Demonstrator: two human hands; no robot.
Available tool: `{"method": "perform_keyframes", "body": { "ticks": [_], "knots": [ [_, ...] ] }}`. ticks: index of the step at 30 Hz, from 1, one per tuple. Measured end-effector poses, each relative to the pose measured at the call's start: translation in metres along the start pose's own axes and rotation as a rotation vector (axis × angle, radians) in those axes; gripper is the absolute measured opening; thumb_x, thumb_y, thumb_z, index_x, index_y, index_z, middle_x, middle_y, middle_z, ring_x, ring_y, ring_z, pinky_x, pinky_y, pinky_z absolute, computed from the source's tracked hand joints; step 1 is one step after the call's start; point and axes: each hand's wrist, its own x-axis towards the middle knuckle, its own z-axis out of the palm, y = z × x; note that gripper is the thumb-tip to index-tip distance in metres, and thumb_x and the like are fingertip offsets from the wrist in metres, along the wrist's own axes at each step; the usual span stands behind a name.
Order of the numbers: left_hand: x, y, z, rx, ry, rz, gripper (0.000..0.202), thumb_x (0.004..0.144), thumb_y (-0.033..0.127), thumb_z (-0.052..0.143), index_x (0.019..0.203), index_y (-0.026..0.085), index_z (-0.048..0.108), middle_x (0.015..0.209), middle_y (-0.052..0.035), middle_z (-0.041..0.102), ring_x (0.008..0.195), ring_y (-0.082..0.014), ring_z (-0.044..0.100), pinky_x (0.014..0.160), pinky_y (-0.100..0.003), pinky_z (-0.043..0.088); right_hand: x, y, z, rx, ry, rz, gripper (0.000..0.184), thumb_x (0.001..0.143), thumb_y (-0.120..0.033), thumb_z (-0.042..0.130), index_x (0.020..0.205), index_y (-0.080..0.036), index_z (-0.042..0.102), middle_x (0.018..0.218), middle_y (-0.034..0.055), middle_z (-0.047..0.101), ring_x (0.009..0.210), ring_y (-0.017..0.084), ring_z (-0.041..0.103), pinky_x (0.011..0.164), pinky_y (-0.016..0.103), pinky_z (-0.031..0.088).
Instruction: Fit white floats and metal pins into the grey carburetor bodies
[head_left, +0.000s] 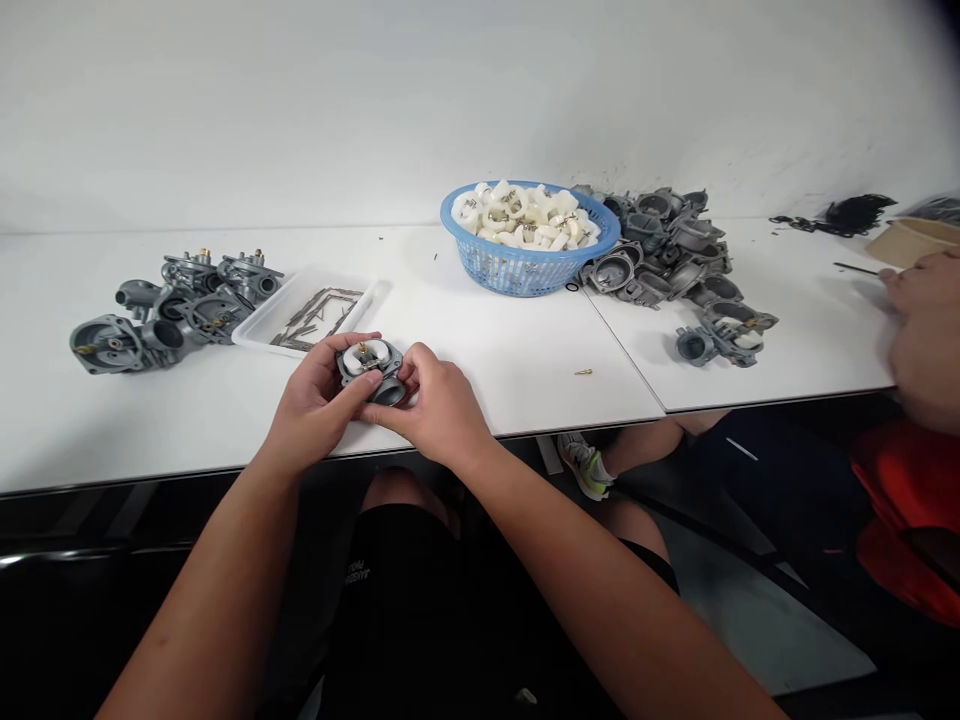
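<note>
Close to the table's front edge, a grey metal carburetor body (pixel 388 390) is held between both hands. A white float (pixel 382 352) sits in its open bowl side, facing up, with a brass piece showing. My left hand (pixel 319 395) grips the body from the left, its thumb pressed near the float. From the right, my right hand (pixel 439 400) closes its fingers round the body's edge; whether its fingertips pinch a small part is hidden. Behind the left hand lies a clear plastic tray (pixel 251 328) with thin metal pins (pixel 311 318). A small brass part (pixel 583 372) rests on the tabletop to the right.
Several carburetors (pixel 180 310) stand at the left. A blue basket (pixel 517 270) full of white floats (pixel 525 215) stands at the back, beside heaped carburetor bodies (pixel 667 245). One carburetor with a float (pixel 724 342) lies in front. At far right a co-worker's hand (pixel 926 300) is near a dark thin tool (pixel 856 268).
</note>
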Motion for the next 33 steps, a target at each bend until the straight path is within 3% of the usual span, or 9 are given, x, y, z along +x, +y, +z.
{"method": "perform_keyframes", "body": {
  "ticks": [13, 33],
  "knots": [
    [0.001, -0.007, 0.002, 0.170, 0.112, -0.014, 0.038, 0.086, 0.035, 0.073, 0.120, 0.021, 0.067, 0.115, -0.0073, 0.072, 0.099, -0.0249, 0.067, 0.088, -0.037, 0.053, -0.002, -0.002, 0.000, 0.010, 0.014, 0.008, 0.050, 0.070, -0.054, 0.082, 0.082, -0.025, 0.044, 0.072, -0.0066, 0.057, 0.067, 0.015, 0.054, 0.059, 0.026, 0.032],
    [0.000, -0.001, 0.012, 0.299, 0.164, 0.021, 0.034, 0.087, 0.030, 0.068, 0.119, 0.022, 0.066, 0.110, -0.0060, 0.071, 0.099, -0.0256, 0.066, 0.089, -0.039, 0.051, 0.000, 0.002, 0.001, 0.031, 0.016, 0.038, 0.046, 0.070, -0.052, 0.079, 0.083, -0.025, 0.044, 0.074, -0.0057, 0.059, 0.067, 0.016, 0.055, 0.058, 0.026, 0.032]
  ]
}}
